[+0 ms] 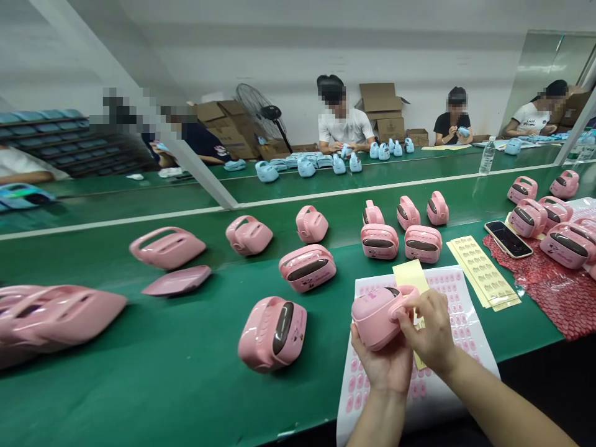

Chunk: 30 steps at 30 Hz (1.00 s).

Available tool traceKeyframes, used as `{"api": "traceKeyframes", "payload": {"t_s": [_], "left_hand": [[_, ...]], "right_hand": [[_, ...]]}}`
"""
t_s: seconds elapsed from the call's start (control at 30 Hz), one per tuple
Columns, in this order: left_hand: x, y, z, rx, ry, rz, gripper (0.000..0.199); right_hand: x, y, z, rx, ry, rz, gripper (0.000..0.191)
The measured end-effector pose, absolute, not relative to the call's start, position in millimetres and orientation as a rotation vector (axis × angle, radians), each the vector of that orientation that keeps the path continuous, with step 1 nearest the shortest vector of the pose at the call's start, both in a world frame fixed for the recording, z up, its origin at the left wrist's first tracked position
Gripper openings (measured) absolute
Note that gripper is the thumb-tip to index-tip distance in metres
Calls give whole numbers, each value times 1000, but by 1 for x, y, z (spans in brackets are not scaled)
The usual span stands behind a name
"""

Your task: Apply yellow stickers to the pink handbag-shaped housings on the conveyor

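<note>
My left hand (pixel 384 366) holds a pink plastic casing with a carry handle (pixel 376 318) from below, fingers wrapped round it. The casing is tilted, with a pink print on its upper face. My right hand (pixel 431 326) has its thumb and fingers pinched together against the end of the handle; anything between them is hidden. Beneath both hands lies a white sheet of pink oval stickers (pixel 356 385), with a pale yellow sticker strip (pixel 410 273) on top. Left of it, another pink casing with a dark window (pixel 274 335) stands on the green table.
More pink casings (pixel 307 268) are spread over the green table (pixel 186 366). To the right are yellow sticker sheets (pixel 484 271), a phone (pixel 508 239) and red bubble wrap (pixel 544 285). A water bottle (pixel 487 156) stands farther back. Several people (pixel 344 127) handle blue casings across the table.
</note>
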State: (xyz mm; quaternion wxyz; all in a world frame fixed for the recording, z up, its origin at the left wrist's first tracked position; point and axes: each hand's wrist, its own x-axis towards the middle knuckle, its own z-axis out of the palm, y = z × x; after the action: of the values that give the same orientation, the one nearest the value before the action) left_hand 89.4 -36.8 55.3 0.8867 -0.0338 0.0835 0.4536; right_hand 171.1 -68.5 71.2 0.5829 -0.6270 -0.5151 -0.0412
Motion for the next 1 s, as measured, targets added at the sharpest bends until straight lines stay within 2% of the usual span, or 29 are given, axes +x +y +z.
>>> {"api": "traceKeyframes", "payload": {"t_s": [0.1,0.2,0.27,0.37,0.43,0.57,0.77,1.0], "left_hand": [[84,-32,53,38,115,945,48],[75,-26,50,226,227,930,49],[68,-23,46,464,345,988,60],[59,-21,38,949,470,1102,92],[54,-22,33,1172,487,1117,98],[50,-22,28,1266,464,1057,93],[48,-16,32,1271,500,949,87],[49,-17,34,1241,421,994,87]], "right_hand": [[198,-65,78,-1630,-1079,43,30],[226,-64,91,-1613,-943,311,36],[237,-65,101,-1471,-936,572,36],[237,-70,116,-1215,-994,913,31],[230,-73,124,-1131,-1061,1022,26],[218,-78,131,-1250,-1247,989,16],[216,-82,131,-1391,-1371,967,26],[209,-86,128,-1388,-1454,779,18]]}}
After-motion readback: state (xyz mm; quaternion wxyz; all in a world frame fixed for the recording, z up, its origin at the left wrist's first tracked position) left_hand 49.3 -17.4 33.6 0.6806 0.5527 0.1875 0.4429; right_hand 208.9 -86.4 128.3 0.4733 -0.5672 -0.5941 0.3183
